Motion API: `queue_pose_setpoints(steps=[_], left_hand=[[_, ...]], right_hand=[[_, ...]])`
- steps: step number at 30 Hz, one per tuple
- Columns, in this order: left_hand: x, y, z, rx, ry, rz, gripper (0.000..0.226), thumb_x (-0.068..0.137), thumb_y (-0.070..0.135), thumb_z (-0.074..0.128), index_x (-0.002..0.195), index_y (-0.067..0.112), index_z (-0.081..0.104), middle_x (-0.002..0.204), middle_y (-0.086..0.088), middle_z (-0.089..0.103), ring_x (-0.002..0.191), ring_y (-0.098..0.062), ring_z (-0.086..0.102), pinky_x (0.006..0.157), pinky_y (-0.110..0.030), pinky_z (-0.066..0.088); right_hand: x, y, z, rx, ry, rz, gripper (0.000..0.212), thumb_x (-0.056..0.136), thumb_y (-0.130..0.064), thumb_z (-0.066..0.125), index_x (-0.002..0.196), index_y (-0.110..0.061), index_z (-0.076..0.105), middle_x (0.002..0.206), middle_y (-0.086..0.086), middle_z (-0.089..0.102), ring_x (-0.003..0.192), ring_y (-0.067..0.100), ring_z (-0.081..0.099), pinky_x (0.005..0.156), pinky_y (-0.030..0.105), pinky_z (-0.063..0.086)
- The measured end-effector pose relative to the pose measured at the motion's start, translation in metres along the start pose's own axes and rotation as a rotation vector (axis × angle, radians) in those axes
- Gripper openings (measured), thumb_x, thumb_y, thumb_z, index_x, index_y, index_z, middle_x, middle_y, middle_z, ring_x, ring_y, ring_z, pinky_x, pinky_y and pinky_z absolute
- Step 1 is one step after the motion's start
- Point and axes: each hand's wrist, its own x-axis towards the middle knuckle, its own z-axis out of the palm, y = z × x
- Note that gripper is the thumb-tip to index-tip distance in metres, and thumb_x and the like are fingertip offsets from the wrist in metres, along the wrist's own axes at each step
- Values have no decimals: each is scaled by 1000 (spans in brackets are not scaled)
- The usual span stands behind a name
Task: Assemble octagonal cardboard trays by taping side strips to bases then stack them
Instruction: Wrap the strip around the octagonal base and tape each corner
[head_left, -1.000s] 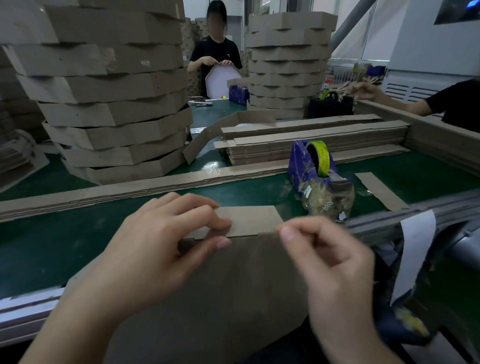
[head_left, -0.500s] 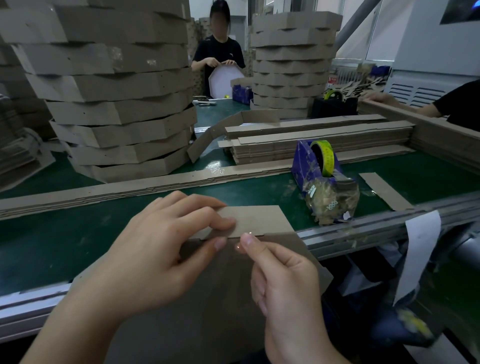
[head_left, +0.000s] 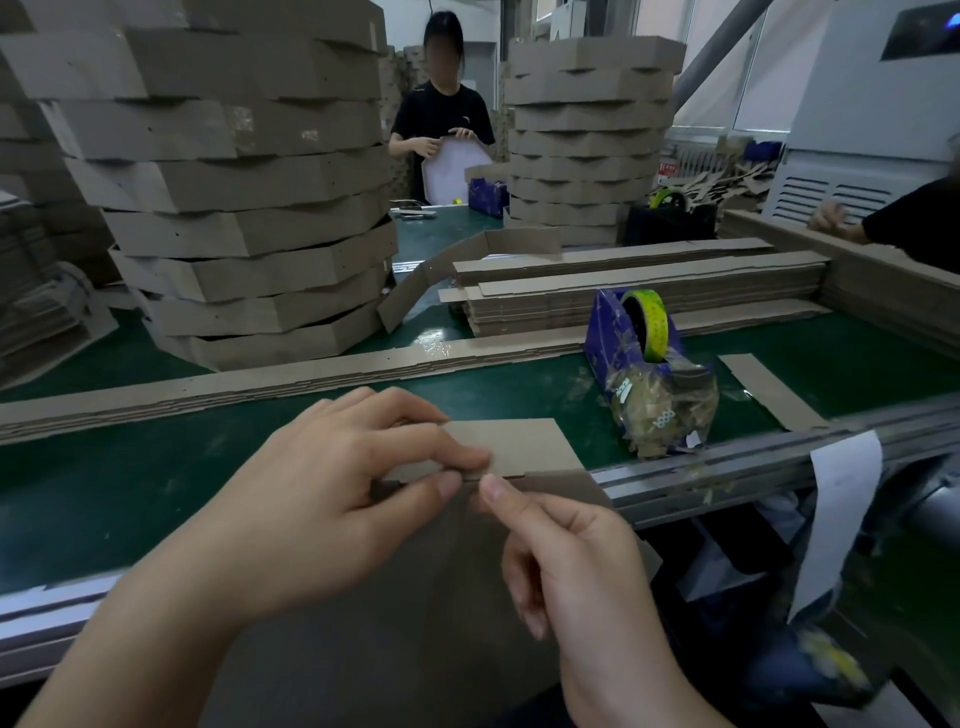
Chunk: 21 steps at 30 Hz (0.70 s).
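Since a second ago the right hand (head_left: 576, 561) has slid left along the top edge of the cardboard base (head_left: 395, 597), from its right corner to the middle, and its thumb now meets the left hand (head_left: 332, 499) there. Both hands pinch the seam where the side strip (head_left: 514, 446) stands against the base: the left thumb and fingers clamp strip and base together, and the right thumb presses on the same edge with the other fingers curled behind. The base leans tilted against the metal rail (head_left: 727, 467) of the table, near the person.

Beyond it lies a green table top (head_left: 104, 483), scuffed and littered with tape scraps. A blue tape dispenser (head_left: 639, 358) with a yellow-green roll stands right of the hands, a loose cardboard piece (head_left: 763, 389) beside it. Long strips (head_left: 208, 387) lie across the table, with flat stacked strips (head_left: 649, 291) behind. A tall stack of finished trays (head_left: 244, 182) rises at left and another stack (head_left: 587, 130) farther back. A person in black (head_left: 441, 119) holds a white octagon; another arm (head_left: 883, 223) reaches in at right.
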Motion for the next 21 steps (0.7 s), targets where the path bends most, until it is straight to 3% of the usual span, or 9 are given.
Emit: queue_pose_setpoints(steps=[3,7,11,14,21], left_hand=[[8,5,4,6,63,-74,31,82,66,38,82,46,62,105,26,59,97,1,56,79,-33,47],[13,12,14,119,181,-115,36,77,69,45,74,37,61,88,18,64,73,-3,56,61,-30,46],[13,8,15,33,177,-93,45,74,78,51,74,36,68,90,15,68,84,-9,63,68,-41,52],[13,5,15,9,177,-51,45,69,74,47,75,35,70,90,11,70,86,-15,66,70,-44,54],[12,3,18,9,224,15,37,72,67,49,82,35,66,88,12,71,86,-16,67,70,-45,54]], right_hand=[[1,0,-2,-14,-51,13,24,77,-30,70,70,-8,76,36,6,39,27,11,25,32,17,18],[2,1,-5,-25,-86,26,22,76,-30,64,74,-13,79,37,6,42,28,11,27,32,17,20],[3,-3,-11,-93,-119,55,21,78,-32,62,73,-20,79,39,6,46,30,13,28,32,17,21],[5,-6,-15,-132,-172,72,20,80,-31,61,78,-24,80,41,7,48,29,12,29,33,18,21],[7,-16,-24,-217,-265,89,23,87,-14,55,87,-11,77,42,11,53,26,8,31,31,15,20]])
